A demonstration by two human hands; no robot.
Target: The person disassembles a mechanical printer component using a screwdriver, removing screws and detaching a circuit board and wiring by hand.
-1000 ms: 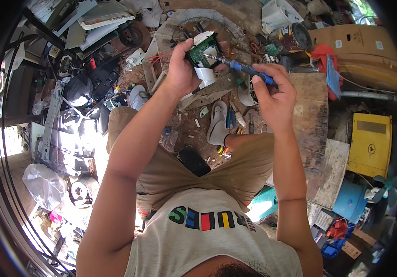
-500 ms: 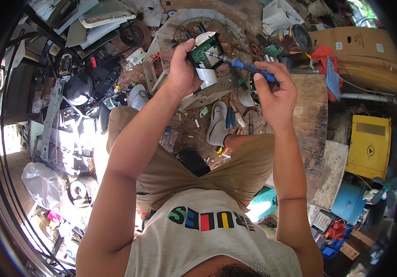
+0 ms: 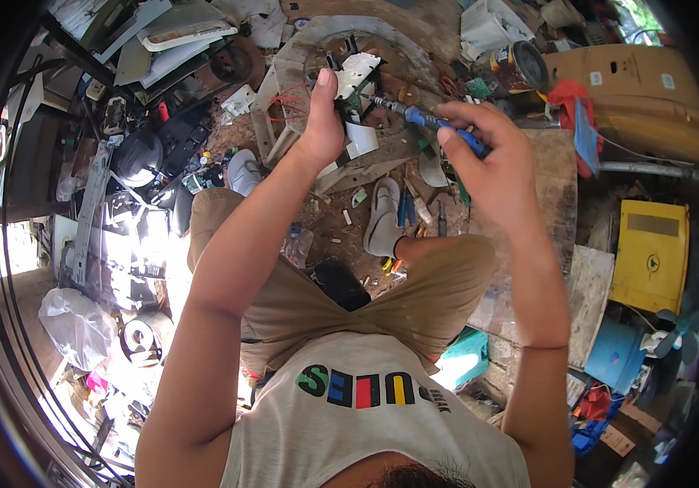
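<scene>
Left hand (image 3: 323,126) grips a circuit-board unit (image 3: 354,104), partly hidden behind it; right hand (image 3: 496,154) clasps a blue screwdriver (image 3: 426,119). Bracing the unit firmly should limit slips.

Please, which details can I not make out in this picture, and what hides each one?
All in the head view:
- Left hand: most of its fingers are hidden behind the circuit board.
- Screwdriver: its tip is too small to tell whether it touches the board; its rear end is covered by the right hand.
- Black object between the legs: partly covered by the trousers.
</scene>
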